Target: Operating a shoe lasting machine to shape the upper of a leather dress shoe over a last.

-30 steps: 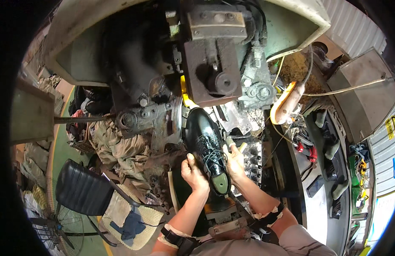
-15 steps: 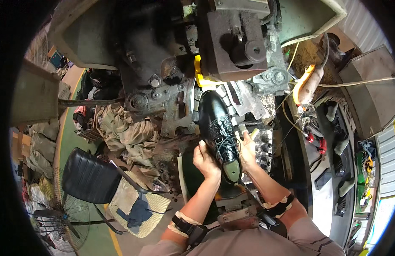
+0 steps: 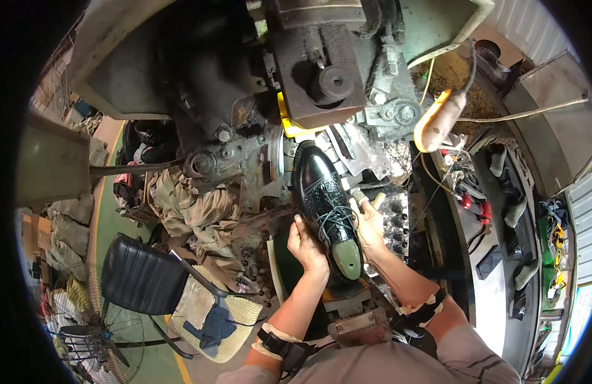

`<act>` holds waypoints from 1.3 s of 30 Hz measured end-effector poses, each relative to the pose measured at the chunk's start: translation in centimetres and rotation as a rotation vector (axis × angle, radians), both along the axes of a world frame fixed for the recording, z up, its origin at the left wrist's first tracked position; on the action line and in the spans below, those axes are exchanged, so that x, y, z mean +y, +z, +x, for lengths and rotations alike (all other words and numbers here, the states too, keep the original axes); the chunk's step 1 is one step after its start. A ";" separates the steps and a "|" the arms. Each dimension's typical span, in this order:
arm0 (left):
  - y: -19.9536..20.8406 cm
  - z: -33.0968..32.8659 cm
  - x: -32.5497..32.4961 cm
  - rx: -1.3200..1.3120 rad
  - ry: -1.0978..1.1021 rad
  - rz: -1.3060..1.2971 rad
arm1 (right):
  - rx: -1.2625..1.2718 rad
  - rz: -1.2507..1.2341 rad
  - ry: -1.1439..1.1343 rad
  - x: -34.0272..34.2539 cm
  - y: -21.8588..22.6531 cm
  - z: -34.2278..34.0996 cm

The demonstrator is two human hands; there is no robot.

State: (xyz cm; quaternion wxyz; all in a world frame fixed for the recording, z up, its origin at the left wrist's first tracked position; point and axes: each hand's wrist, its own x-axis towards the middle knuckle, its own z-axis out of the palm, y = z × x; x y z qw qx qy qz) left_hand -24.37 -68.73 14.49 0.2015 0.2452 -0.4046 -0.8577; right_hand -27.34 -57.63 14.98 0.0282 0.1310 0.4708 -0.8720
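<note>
both hands (image 3: 337,233) apparently gripping black shoe (image 3: 323,192)

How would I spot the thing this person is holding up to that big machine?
Start at the big greasy dark machine filling the top of the view and look just below its yellow part. There, between the left hand and right hand, sits a glossy black lace-up shoe, toe toward the machine. Its shine and the green form filling its opening set it apart from the dull rags beside it.

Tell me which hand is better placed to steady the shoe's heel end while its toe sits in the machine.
Probably the left hand: it grips the black shoe from the side near the heel end, by the green shoe form. The right hand lies more open along the other side, near the laces.
</note>
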 end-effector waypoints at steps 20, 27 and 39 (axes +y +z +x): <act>6.1 7.6 -1.3 0.310 -0.209 -1.061 | 0.370 0.386 0.181 3.9 7.9 8.0; 8.3 11.4 -0.4 0.361 -0.209 -1.440 | 0.247 0.468 -0.053 13.4 6.9 15.5; 9.4 20.1 22.4 1.414 -1.197 -1.374 | 0.042 -0.685 -0.027 21.4 4.4 28.6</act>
